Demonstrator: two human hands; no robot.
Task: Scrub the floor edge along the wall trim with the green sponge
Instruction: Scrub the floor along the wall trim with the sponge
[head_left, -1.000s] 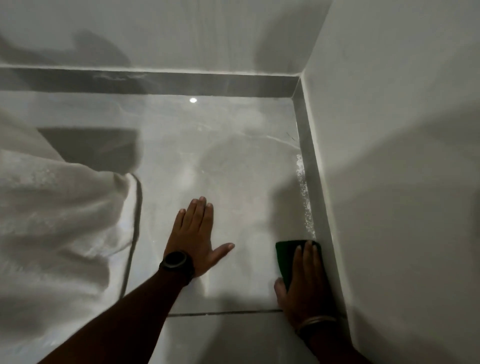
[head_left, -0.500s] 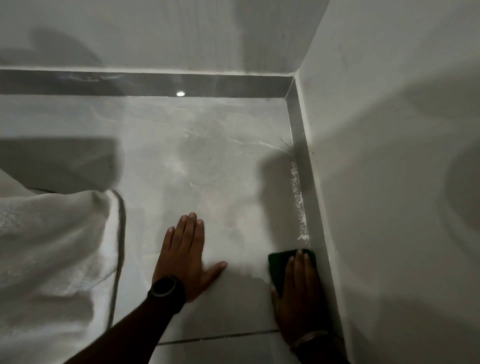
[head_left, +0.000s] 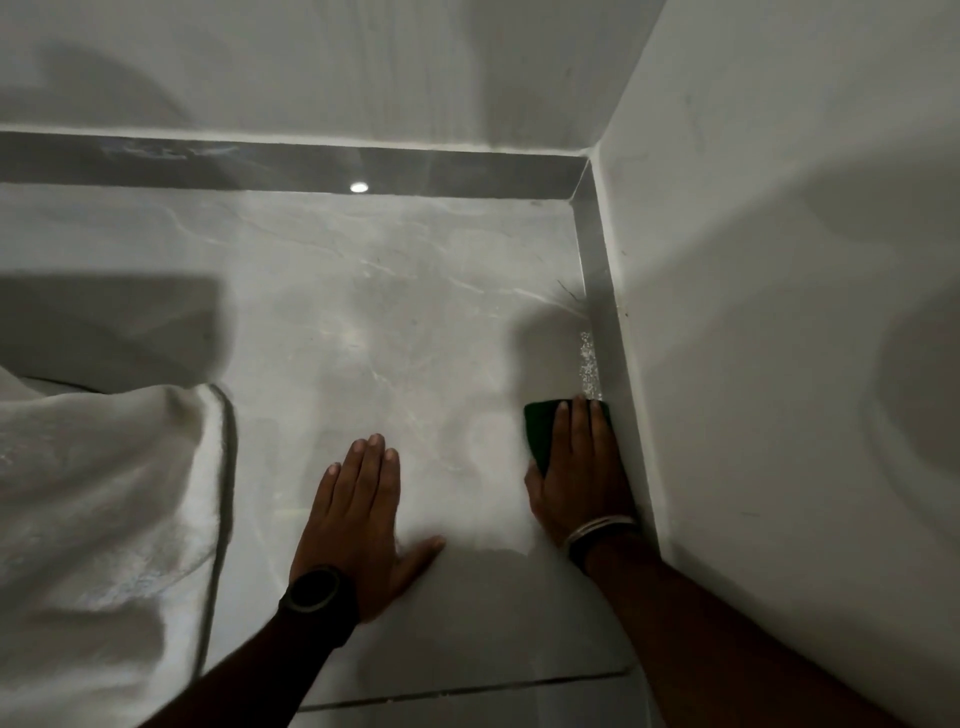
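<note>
The green sponge (head_left: 540, 427) lies flat on the grey floor tile against the right wall trim (head_left: 602, 312). My right hand (head_left: 579, 467) presses down on the sponge, fingers covering most of it; only its left part shows. A strip of white foam (head_left: 588, 364) runs along the floor edge just beyond the sponge. My left hand (head_left: 363, 525), with a black watch on the wrist, rests flat on the floor to the left, fingers spread, holding nothing.
White cloth (head_left: 104, 519) is bunched on the floor at the left. A second strip of trim (head_left: 291, 166) runs along the far wall and meets the right trim at the corner (head_left: 584, 171). A grout line (head_left: 467, 688) crosses the floor near me.
My right hand has pushed the sponge forward along the right trim toward the corner, covering part of the foam strip. The left hand stays planted on the floor.
</note>
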